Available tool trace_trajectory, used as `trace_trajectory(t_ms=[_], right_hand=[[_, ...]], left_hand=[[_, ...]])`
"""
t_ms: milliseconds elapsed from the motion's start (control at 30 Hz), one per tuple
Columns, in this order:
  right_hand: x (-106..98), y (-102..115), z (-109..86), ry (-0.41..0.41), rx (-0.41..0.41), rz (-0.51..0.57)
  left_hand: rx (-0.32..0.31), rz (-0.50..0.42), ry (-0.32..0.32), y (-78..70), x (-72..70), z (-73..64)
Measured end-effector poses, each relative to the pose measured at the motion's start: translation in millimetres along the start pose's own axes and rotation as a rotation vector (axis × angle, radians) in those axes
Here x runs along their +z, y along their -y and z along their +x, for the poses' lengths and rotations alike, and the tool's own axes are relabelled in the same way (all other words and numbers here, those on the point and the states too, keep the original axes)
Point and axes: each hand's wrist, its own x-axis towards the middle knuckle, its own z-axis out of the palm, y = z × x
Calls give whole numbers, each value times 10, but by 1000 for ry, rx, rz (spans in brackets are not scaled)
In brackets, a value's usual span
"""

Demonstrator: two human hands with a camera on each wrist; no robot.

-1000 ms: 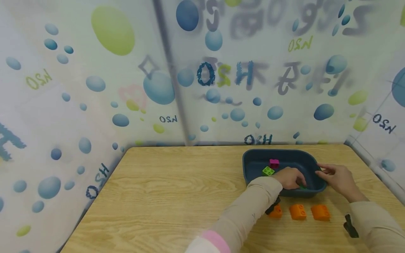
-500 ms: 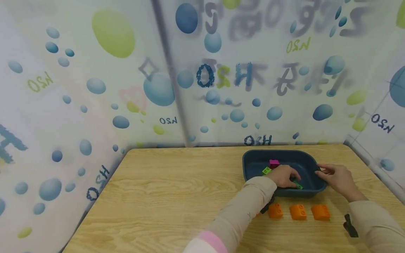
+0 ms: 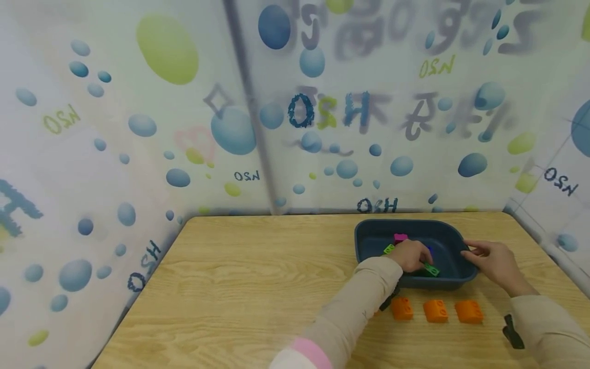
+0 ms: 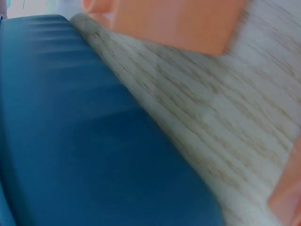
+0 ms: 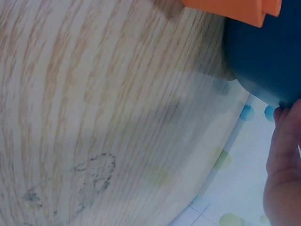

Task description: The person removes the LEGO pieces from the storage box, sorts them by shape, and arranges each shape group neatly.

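Note:
In the head view my left hand (image 3: 410, 255) reaches into a dark blue plastic bin (image 3: 415, 283), its fingertips pinching a green toy building block (image 3: 432, 269). A lime green block (image 3: 388, 249) and a magenta block (image 3: 400, 238) lie in the bin behind this hand, and a bit of a blue block (image 3: 430, 250) peeks out past the knuckles. My right hand (image 3: 495, 264) holds the bin's right rim between thumb and fingers. In the right wrist view the right hand's fingers (image 5: 284, 146) touch the bin wall (image 5: 263, 70). The left wrist view shows no hand.
Orange blocks stand in a row on the wooden table (image 3: 258, 277) before the bin: a left one (image 3: 402, 309), a middle one (image 3: 435, 311) and a right one (image 3: 469, 311). Another is mostly hidden by the left sleeve (image 3: 355, 307). A patterned wall covering (image 3: 313, 169) rises behind the table.
My left hand has drawn back slightly to the left in the bin, and more of the green block shows at its fingertips. A blue block has come into sight. The right hand stays put.

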Motion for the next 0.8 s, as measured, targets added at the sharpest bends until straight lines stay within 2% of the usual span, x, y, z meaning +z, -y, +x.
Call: trace_trajectory(t_ms=[167, 400, 500, 700, 800], right_hand=[[-1, -4, -8, 10, 18, -5], [26, 4, -7, 12, 23, 3], [43, 2, -4, 10, 18, 4], [37, -9, 1, 2, 8, 8], [25, -18, -4, 5, 11, 5]], left_hand=[[-19, -5, -1, 3, 4, -2], [-41, 66, -1, -61, 88, 8], [-57, 66, -3, -75, 95, 6], [-19, 61, 5, -28, 35, -9], [-26, 74, -6, -4, 33, -20]])
